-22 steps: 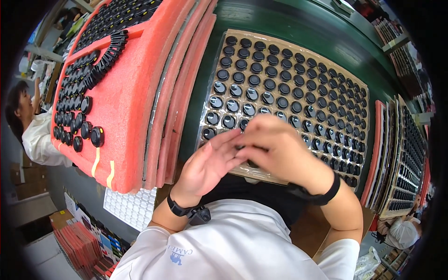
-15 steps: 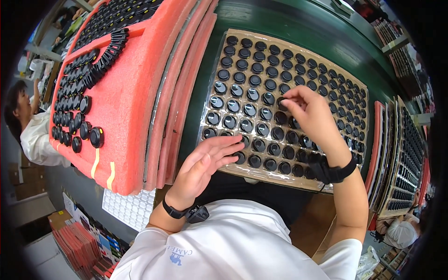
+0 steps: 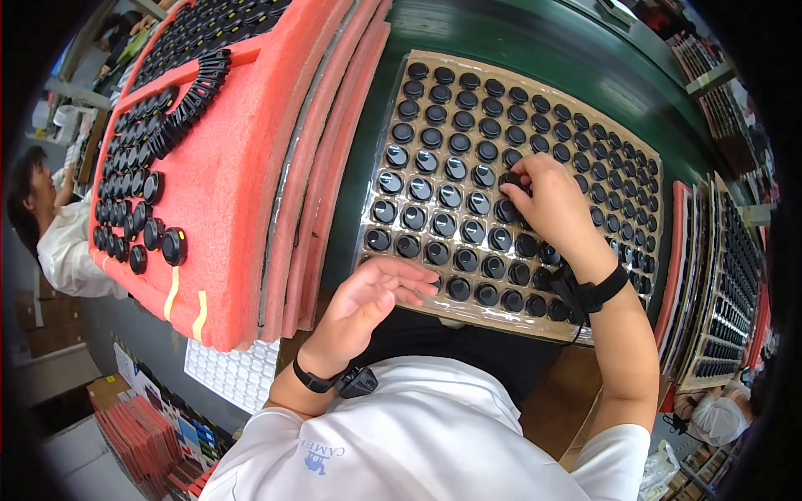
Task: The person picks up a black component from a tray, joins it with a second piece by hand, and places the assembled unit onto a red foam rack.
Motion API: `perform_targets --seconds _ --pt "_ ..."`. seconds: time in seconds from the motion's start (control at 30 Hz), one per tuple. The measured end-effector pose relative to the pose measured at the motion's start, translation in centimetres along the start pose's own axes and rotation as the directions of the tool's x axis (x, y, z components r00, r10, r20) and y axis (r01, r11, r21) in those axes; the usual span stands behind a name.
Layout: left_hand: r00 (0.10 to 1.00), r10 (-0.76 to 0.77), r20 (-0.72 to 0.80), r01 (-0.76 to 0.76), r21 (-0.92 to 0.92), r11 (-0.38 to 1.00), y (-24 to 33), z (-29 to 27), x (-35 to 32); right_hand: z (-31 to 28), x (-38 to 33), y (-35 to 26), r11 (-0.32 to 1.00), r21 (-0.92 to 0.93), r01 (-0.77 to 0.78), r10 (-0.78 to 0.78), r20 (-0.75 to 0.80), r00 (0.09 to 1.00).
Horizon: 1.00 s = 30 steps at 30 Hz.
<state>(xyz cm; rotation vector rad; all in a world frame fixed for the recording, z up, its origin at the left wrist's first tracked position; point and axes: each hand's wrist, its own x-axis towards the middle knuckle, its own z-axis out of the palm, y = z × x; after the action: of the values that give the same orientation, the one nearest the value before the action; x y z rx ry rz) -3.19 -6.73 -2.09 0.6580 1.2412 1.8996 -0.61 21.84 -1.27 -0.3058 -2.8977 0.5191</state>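
Note:
Rows of black round caps fill a clear plastic tray [image 3: 380, 134] with a brown sheet under it. My right hand [image 3: 551, 200] reaches over the middle of the tray. Its thumb and fingertips pinch one black round cap [image 3: 510, 179], partly covered by the fingers. Palm turned inward, my left hand [image 3: 372, 301] is held over the tray's near left corner, fingers apart and nothing in them. Its fingertips come close to the caps in the nearest row; whether they touch cannot be made out. Both wrists wear black straps with small black devices.
On the left a stack of pink foam trays [image 3: 251, 167] holds more black round parts. White trays [image 3: 230, 371] lie below it. At the right stands another stack of filled trays [image 3: 710, 292]. The table [image 3: 468, 37] is green. A person in white [image 3: 67, 234] is at the far left.
My left hand has drawn back slightly toward me and off the near rows. My right hand stays at nearly the same spot, its fingers still pinched. The tray has shifted very slightly.

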Motion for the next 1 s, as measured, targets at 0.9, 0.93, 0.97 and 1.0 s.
perform_targets --seconds 0.9,0.93,0.97,1.0 --pt "0.998 -0.052 0.027 0.056 -0.174 0.983 -0.2 4.1 1.6 -0.4 -11.8 -6.8 0.221 0.975 0.017 -0.017 -0.013 1.000" --pt "0.994 -0.104 0.032 0.109 -0.273 0.956 -0.3 3.9 1.7 -0.1 -12.1 -6.7 -0.083 0.990 -0.112 0.014 0.113 0.993" --pt "0.987 -0.156 0.041 0.161 -0.369 0.916 -0.3 3.9 1.7 0.2 -12.3 -6.6 -0.381 0.897 -0.223 0.003 0.242 0.970" --pt "0.987 -0.158 0.042 0.162 -0.367 0.916 -0.4 4.0 1.7 0.4 -12.4 -6.4 -0.383 0.897 -0.221 0.004 0.241 0.970"
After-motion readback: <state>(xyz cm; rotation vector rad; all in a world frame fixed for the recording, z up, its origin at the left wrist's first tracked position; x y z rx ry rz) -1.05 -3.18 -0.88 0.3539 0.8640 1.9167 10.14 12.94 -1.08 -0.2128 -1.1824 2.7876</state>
